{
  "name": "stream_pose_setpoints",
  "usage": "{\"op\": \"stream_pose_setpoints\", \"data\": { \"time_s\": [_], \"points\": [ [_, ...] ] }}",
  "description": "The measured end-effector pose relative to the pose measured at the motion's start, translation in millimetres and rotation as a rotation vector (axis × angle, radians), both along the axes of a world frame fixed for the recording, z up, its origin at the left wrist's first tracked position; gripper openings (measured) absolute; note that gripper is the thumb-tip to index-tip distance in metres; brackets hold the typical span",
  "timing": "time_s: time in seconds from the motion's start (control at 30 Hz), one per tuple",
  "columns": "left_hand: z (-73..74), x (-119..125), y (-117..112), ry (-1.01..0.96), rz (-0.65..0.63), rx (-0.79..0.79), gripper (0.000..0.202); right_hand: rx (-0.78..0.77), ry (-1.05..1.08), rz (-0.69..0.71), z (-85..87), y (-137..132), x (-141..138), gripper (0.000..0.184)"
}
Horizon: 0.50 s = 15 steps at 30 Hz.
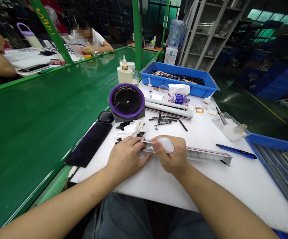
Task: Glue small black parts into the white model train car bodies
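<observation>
Steadily, on the white bench (144,186), the left hand (126,159) lies open, its fingers pressing the near end of a long white red-striped strip (205,153). The strip's long axis runs rightward beneath the right hand (170,155), which sits closer along it and closes around a white plastic bulb (166,145).

Your head camera faces forward and down. It looks closely at your left hand (126,159) and right hand (171,156).
</observation>
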<state>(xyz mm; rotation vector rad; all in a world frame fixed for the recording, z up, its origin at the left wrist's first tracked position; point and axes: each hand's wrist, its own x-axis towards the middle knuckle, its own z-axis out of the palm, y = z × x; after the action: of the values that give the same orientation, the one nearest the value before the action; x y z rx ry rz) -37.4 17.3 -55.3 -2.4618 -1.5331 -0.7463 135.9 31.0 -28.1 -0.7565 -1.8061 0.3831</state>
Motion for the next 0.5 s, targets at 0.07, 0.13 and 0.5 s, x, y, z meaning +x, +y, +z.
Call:
{"op": "stream_pose_setpoints", "data": {
  "time_s": [0.07, 0.13, 0.5],
  "points": [
    [0.3, 0.0, 0.0, -0.001, -0.002, -0.004, 0.027, 0.005, 0.002, 0.002, 0.3, 0.2, 0.4, 0.018],
    [0.6, 0.2, 0.1, 0.001, -0.004, -0.011, 0.026, 0.002, 0.001, 0.003, 0.4, 0.5, 1.0, 0.018],
    [2.1, 0.9, 0.0, 0.001, -0.007, -0.006, 0.026, -0.012, -0.004, 0.005, -1.1, 0.2, 3.0, 0.019]
  ]
}}
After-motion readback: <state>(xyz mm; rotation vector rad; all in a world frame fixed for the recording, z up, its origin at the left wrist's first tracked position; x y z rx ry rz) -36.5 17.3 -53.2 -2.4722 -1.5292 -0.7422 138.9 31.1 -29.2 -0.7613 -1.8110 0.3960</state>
